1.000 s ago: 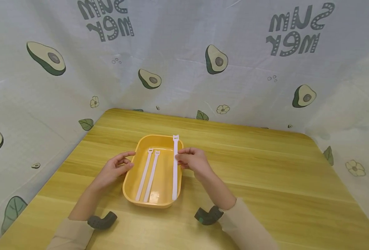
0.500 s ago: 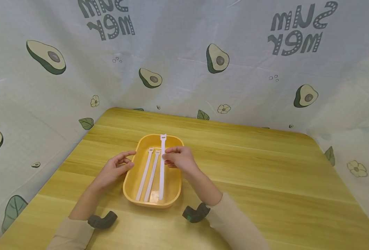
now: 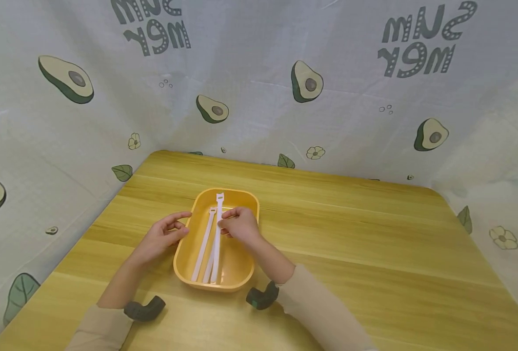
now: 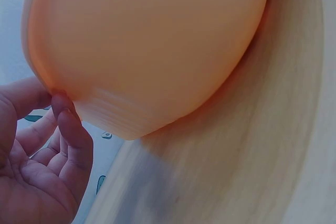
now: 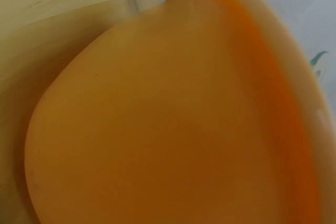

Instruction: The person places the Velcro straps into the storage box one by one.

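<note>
A yellow plastic tray (image 3: 237,268) stands on the table. My right hand (image 3: 242,225) pinches a long white hook-and-loop cable tie (image 3: 216,253) near its upper half and holds it over the tray, slotted head toward the far rim. Inside the tray lies a second white cable tie (image 3: 203,248) at the left. A third white cable tie (image 3: 208,269) is mostly hidden behind the held one. My left hand (image 3: 158,237) touches the tray's left rim with relaxed fingertips. In the right wrist view the tray's outer wall (image 5: 157,119) hides the right hand's fingers.
The wooden table (image 3: 351,253) extends around the tray. A white curtain (image 3: 259,87) printed with avocados hangs behind and at both sides. Dark curved devices (image 3: 145,309) sit at both wrists, near the tray's front end.
My right hand has carried the cable tie leftward from the tray's right side to above the middle cable tie, which it now overlaps. The left hand and tray have stayed nearly still.
</note>
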The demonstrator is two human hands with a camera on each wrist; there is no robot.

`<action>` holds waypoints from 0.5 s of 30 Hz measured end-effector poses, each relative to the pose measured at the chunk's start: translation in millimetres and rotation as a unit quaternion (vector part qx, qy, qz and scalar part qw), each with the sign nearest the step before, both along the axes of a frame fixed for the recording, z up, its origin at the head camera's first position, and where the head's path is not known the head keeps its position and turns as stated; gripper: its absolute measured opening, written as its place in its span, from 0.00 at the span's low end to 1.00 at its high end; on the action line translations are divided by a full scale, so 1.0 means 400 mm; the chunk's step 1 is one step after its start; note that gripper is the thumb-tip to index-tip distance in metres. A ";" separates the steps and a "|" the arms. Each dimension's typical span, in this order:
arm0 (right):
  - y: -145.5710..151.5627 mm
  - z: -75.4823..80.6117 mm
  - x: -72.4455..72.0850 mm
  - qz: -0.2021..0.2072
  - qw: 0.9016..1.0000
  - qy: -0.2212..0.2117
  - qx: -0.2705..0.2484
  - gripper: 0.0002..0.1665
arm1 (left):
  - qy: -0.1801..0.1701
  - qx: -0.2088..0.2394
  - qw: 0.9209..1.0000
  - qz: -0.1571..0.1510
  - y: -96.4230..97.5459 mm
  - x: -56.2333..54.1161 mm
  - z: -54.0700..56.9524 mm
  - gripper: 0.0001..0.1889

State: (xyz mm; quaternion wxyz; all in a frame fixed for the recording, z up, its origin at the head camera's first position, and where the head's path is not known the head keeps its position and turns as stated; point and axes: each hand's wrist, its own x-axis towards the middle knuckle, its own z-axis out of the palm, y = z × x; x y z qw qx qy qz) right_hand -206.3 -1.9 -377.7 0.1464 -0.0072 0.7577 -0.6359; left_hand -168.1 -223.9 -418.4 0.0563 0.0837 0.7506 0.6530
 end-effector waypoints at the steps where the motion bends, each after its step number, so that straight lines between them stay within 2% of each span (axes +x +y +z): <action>1: -0.003 -0.004 0.000 -0.002 1.000 0.004 0.005 0.06 | -0.001 0.001 1.000 0.000 0.001 0.001 0.001 0.25; 10: -0.014 -0.023 0.002 -0.007 0.994 0.045 0.096 0.06 | -0.010 0.015 1.000 -0.001 0.005 0.008 0.010 0.25; 15: -0.018 -0.034 0.000 -0.007 0.980 0.074 0.187 0.08 | -0.012 0.019 1.000 -0.001 0.005 0.008 0.009 0.26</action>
